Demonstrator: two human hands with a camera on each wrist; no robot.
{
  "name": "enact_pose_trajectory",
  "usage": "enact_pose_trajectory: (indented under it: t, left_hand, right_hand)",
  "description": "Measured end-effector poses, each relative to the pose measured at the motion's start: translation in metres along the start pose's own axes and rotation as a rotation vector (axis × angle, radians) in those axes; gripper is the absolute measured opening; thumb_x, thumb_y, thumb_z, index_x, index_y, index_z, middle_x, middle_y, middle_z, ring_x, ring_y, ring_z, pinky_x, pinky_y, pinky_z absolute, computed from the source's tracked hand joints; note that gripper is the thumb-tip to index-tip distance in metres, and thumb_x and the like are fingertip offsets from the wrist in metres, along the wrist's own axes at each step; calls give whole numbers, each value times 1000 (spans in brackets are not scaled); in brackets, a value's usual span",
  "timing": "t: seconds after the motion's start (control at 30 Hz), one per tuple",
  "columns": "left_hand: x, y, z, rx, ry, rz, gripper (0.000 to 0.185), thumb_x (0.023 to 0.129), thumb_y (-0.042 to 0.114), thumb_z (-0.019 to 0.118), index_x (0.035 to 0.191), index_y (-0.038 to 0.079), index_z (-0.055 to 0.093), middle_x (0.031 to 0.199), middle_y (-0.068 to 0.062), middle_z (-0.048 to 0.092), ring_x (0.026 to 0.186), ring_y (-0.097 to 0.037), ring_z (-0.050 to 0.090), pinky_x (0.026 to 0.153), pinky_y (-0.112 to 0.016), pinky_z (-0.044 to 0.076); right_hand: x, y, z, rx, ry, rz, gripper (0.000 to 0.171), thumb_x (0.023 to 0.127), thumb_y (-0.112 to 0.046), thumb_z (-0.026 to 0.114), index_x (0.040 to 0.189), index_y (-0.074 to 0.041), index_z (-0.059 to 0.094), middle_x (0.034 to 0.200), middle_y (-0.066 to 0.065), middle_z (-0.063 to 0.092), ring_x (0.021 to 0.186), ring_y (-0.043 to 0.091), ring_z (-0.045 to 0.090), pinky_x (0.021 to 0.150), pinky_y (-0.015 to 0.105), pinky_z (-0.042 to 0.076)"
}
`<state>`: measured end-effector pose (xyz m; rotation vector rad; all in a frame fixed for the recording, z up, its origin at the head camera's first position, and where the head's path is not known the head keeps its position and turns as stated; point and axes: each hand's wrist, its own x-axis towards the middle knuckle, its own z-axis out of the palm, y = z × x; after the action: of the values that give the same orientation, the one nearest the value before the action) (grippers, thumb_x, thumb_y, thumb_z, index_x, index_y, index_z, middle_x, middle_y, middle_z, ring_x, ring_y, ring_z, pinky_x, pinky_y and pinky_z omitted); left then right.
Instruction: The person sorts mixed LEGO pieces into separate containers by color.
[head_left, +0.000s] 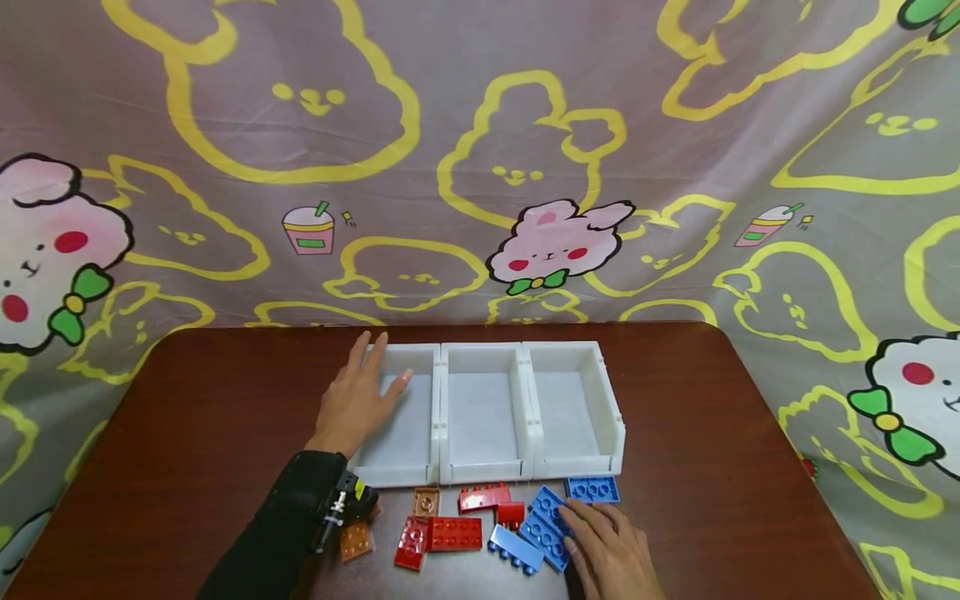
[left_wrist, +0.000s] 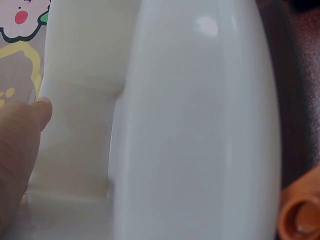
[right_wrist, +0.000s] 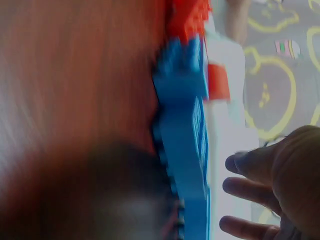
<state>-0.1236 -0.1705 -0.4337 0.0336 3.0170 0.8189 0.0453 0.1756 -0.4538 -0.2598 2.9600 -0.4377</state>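
While my right hand (head_left: pixel 611 546) lies low at the near edge of the dark brown wooden table (head_left: pixel 750 467), its fingers (head_left: pixel 581 521) are stretched out and slightly spread, resting on the blue plastic building bricks (head_left: pixel 546 527) just in front of the row of three white plastic open trays (head_left: pixel 487 417). From the head view I cannot tell whether any fingertip is pinching a brick; they look laid flat on top, not curled round anything. The right wrist view is blurred, but it shows my fingers (right_wrist: pixel 250 167) loose and apart, with a blue brick (right_wrist: pixel 187 150) just beside them and a bit of red brick (right_wrist: pixel 187 17) beyond it.

One more flat blue studded brick (head_left: pixel 592 489) sits between my fingertips and the front wall of the right-hand tray, touching neither as far as I can see. To the left of my right hand, still before the trays, lie the red plastic bricks (head_left: pixel 453 533) and, further left, two orange-brown bricks (head_left: pixel 426 501).

My left hand (head_left: pixel 358 400) is open, fingers (head_left: pixel 367 354) straight and a little fanned, resting on the outer left wall of the left-hand tray, thumb reaching over its rim. The left wrist view shows that white tray wall (left_wrist: pixel 195 130) close up, with my thumb tip (left_wrist: pixel 37 110) against it and an orange brick (left_wrist: pixel 300 215) at the corner.

Behind the trays hangs a mauve cloth printed with yellow rabbit outlines and pink rabbits (head_left: pixel 555 242).
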Motion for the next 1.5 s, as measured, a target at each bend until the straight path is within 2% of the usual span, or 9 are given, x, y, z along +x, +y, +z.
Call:
enact_pose_trajectory:
  t: [0.1, 0.2, 0.43, 0.6, 0.67, 0.83, 0.93, 1.23, 1.5]
  left_hand:
    - [0, 1, 0, 1, -7, -9, 80, 105, 46, 58, 167, 11, 20, 172, -21, 12, 138, -59, 44, 103, -74, 41]
    - [0, 1, 1, 4, -12, -9, 80, 105, 46, 57, 167, 12, 19, 172, -21, 12, 138, -59, 43, 103, -74, 41]
    - [1, -1, 1, 2, 5, -3, 80, 105, 45, 58, 167, 11, 20, 172, -21, 13, 137, -59, 45, 103, -74, 41]
    - [1, -1, 0, 5, -5, -11, 80, 105, 45, 58, 167, 12, 19, 172, -21, 12, 138, -58, 44, 104, -74, 40]
    - [1, -1, -1, 6, -3, -10, 80, 105, 44, 58, 167, 11, 19, 172, -22, 13, 137, -58, 44, 104, -74, 41]
    - [1, -1, -1, 8, 6, -6, 80, 105, 44, 59, 167, 11, 20, 171, -22, 14, 136, -57, 46, 104, -73, 42]
    - [2, -1, 1, 10, 6, -6, 80, 105, 45, 59, 167, 11, 20, 171, -22, 14, 137, -57, 45, 105, -73, 41]
    - [3, -1, 3, 11, 2, -10, 79, 105, 46, 58, 167, 12, 21, 171, -22, 15, 139, -57, 43, 107, -73, 39]
    - [2, -1, 3, 12, 13, -1, 79, 105, 45, 58, 167, 11, 21, 171, -22, 16, 137, -57, 45, 106, -73, 40]
  right_hand:
    - [-1, -2, 6, 13, -131, 8, 41, 103, -32, 64, 140, -14, 67, 144, 4, 63, 133, 38, 51, 102, 66, 43]
    - [-5, 1, 13, 11, -146, 8, 41, 103, -34, 63, 139, -14, 68, 144, 3, 63, 133, 37, 52, 104, 65, 42]
    - [-22, 16, 16, -92, -10, 1, 33, 99, -35, 69, 129, -23, 75, 135, -10, 68, 130, 26, 56, 102, 57, 46]
    - [-26, 27, 12, -180, 107, -13, 24, 94, -33, 76, 117, -26, 80, 127, -9, 69, 117, 27, 60, 93, 56, 50]
    - [-24, 30, 10, -174, 94, 6, 23, 95, -31, 76, 116, -25, 80, 124, -8, 69, 114, 28, 59, 93, 57, 50]
    - [-19, 35, 2, -143, -32, 95, 26, 99, -30, 71, 123, -22, 78, 123, -4, 68, 115, 30, 56, 98, 62, 44]
    - [-19, 36, 1, -147, -49, 111, 28, 99, -29, 70, 126, -21, 76, 126, -2, 69, 116, 32, 56, 99, 64, 44]
    - [-21, 41, 1, -136, 87, 58, 27, 97, -25, 73, 123, -18, 77, 126, 0, 71, 113, 33, 59, 92, 64, 47]
    - [-20, 43, 0, -113, 134, 27, 29, 94, -19, 76, 123, -17, 77, 127, 2, 71, 114, 34, 60, 91, 64, 47]
